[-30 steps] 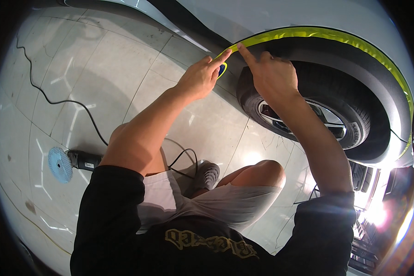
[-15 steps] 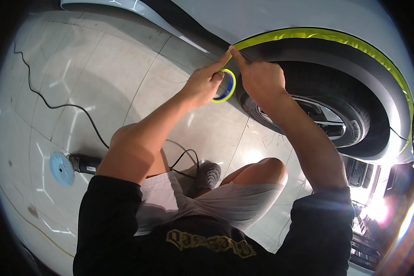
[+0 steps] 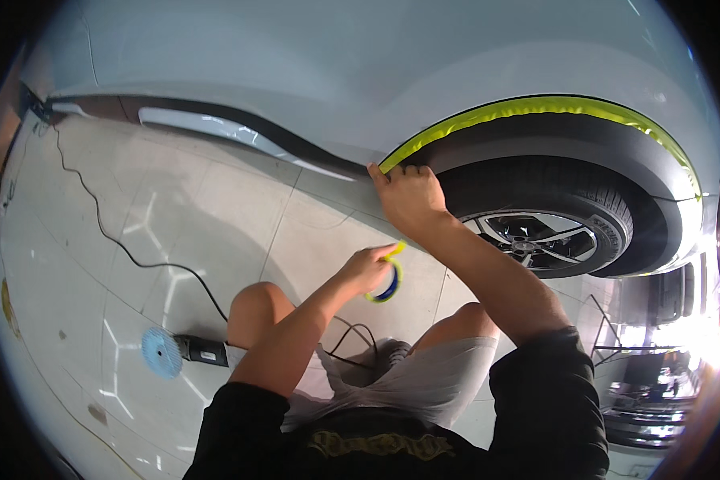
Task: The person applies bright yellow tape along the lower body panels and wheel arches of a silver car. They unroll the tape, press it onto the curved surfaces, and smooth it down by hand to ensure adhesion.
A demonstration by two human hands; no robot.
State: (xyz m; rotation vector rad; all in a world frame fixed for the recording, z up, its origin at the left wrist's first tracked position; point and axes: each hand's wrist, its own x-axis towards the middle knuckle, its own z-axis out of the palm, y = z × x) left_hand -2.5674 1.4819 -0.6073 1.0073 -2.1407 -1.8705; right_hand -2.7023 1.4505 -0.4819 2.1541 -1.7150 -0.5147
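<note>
In my left hand is a roll of yellow-green masking tape with a blue core; a short loose tail sticks up past my fingertips. That hand is closed on it, below the car and over the floor. A strip of the same tape runs along the upper edge of the black wheel arch trim. My right hand presses at the strip's lower left end, thumb stretched out and the other fingers curled, their tips hidden. Roll and strip are apart.
The light-coloured car body spans the top, above a tyre and spoked wheel. A power tool with a light blue disc lies on the tiled floor at left, beside a black cable.
My left hand has drawn the roll down and away from the trim, and the tape between roll and strip has parted. My right hand now presses the strip's end. The view has shifted.
</note>
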